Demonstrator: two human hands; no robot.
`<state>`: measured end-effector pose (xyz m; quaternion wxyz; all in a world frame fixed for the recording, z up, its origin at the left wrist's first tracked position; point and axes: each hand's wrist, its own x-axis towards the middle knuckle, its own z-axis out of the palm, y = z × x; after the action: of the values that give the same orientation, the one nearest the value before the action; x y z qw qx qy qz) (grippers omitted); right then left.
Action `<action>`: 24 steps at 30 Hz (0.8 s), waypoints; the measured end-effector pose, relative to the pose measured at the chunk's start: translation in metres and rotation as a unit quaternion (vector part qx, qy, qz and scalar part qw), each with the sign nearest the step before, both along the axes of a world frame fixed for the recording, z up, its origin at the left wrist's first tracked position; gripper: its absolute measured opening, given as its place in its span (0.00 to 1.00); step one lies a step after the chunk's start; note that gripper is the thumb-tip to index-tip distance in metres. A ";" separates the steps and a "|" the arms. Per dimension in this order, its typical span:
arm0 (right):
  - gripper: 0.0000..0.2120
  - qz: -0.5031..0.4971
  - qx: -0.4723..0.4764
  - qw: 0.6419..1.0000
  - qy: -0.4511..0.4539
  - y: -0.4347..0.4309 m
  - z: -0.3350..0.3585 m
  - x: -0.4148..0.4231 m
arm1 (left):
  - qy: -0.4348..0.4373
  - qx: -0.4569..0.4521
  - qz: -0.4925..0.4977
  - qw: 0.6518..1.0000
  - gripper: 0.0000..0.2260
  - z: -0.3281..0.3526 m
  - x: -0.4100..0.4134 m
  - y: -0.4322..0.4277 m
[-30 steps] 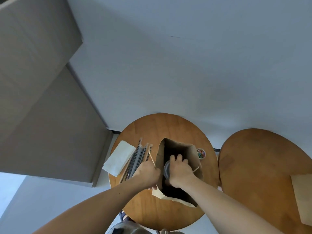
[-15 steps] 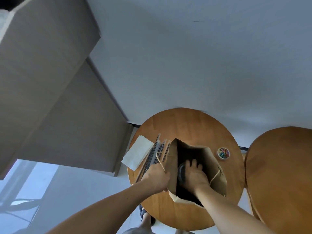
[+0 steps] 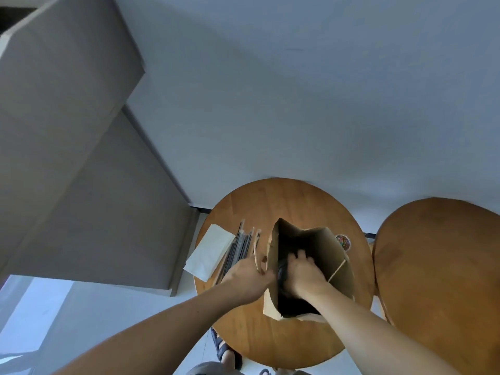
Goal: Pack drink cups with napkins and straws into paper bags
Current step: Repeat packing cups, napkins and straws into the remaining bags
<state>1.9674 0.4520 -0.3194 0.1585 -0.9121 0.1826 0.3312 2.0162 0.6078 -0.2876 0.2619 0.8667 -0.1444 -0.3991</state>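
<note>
Cup [image 3: 282, 274] sat deep in the paper bag [image 3: 322, 247], only its dark lid edge showing under the right hand [image 3: 305, 274]; the rest was lost in shadow. Bag stood upright, mouth open, approx mid-bench [image 3: 284, 201]. Right hand was down in the mouth w/ fingers curled over the cup top, prob seating it flat on the bag bottom so it wouldn't tip. Left hand [image 3: 249, 277] gripped the bag's left wall at the rim, by the twine handle [image 3: 255, 255], fingers closed on the paper. I read that as bracing, since thin paper sides would fold in or the bag would slide w/o a hold.

Left of the bag: wrapped straws [image 3: 240, 249] in a bundle just beside it, then napkins [image 3: 209, 251] in a white stack beyond. Both lay near the left hand, so likely next in. Right of the bag, near its far corner: small round tin [image 3: 343, 241], contents too small to tell. Further right, well apart: 2nd bench [image 3: 438, 266]. Below the bag, past the bench edge: a sandalled foot [image 3: 226, 353].

In the way: the bag's right handle [image 3: 337, 269] lay close to the right wrist and could snag on the way out. The narrow mouth left little room round that hand.
</note>
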 end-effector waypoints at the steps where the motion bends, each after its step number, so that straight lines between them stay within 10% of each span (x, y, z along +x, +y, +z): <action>1: 0.28 0.001 -0.001 1.000 -0.017 -0.002 0.014 0.004 | -0.011 -0.011 -0.011 1.000 0.17 0.003 0.002 -0.003; 7: 0.08 0.037 -0.050 0.992 -0.113 -0.022 0.106 0.026 | -0.079 -0.107 -0.063 0.989 0.34 0.033 0.030 -0.015; 16: 0.18 -0.060 0.020 0.968 -0.241 -0.005 0.154 0.062 | -0.212 -0.081 -0.030 0.973 0.25 0.059 0.090 0.003; 24: 0.15 -0.070 0.123 0.982 -0.123 0.083 0.084 0.113 | -0.157 0.031 -0.050 0.986 0.17 0.030 0.122 0.066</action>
<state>2.0802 0.5351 -0.2354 0.3137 -0.9042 0.1829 0.2249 2.1378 0.6741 -0.2577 0.1885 0.9180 -0.2148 -0.2747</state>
